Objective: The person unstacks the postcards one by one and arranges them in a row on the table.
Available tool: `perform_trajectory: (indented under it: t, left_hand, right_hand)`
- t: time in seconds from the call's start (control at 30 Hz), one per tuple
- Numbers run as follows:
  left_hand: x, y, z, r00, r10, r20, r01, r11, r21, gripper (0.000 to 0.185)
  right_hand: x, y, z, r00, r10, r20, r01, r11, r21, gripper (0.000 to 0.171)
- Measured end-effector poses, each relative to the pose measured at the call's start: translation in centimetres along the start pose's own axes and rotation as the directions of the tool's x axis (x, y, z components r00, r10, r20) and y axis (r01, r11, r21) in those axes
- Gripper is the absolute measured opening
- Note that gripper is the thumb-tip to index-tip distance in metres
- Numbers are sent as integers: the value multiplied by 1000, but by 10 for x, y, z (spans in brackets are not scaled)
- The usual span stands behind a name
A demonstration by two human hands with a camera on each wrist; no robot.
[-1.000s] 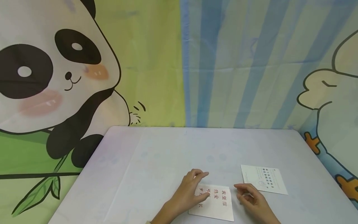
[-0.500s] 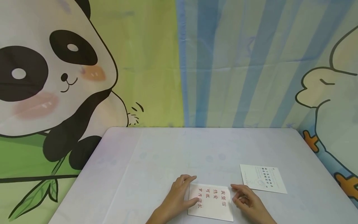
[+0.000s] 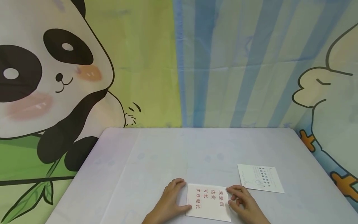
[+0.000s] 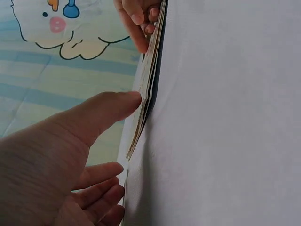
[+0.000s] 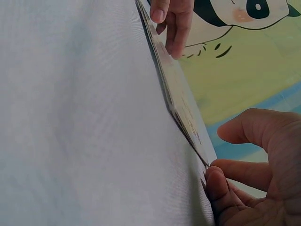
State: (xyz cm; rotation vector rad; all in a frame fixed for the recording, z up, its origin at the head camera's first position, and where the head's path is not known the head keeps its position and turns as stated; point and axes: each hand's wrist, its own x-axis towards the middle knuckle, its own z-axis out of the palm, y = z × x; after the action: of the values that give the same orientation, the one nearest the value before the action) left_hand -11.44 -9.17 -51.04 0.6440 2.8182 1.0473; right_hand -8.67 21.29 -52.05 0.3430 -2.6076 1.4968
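In the head view, a white stack (image 3: 208, 202) with red writing lies flat near the front of the pale table (image 3: 153, 174), right between two hands. The left hand (image 3: 169, 202) has its thumb and fingers spread wide: the thumb tip is at the stack's left edge, and the other fingertips are just beside the far left corner. The right hand (image 3: 246, 203) has softly bent fingers, with the pointer at the far right corner. A card (image 3: 260, 179) with dark writing lies a bit farther off, past the right hand. Behind the table hangs a cloth (image 3: 145, 62) with a big panda (image 3: 53, 84) on it.

In the left wrist view, the stack shows its thin side — many layers, one on top of another. The left thumb reaches that side, and the other fingers sit lower, past the end. The right fingers are at the far end.

In the right wrist view, the right pointer meets the near corner, but the thumb stands apart — no pinch. The left fingers are at the other end.
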Motion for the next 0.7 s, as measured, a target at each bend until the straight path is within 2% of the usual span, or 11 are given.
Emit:
perform_trajectory:
  t: [0.33, 0.57, 0.7]
  left_hand:
    - [0, -3, 4, 998, 40, -50, -38, 999, 28, 51]
    - [0, -2, 5, 997, 36, -67, -32, 997, 65, 50]
    - [0, -1, 6, 993, 52, -103, -47, 998, 52, 48]
  right_hand:
    - [1, -1, 1, 1000, 9, -4, -9, 1000, -5, 36]
    - [1, -2, 0, 993, 104, 48, -106, 993, 44, 42]
    - [0, -3, 1, 992, 127, 22, -127, 991, 33, 44]
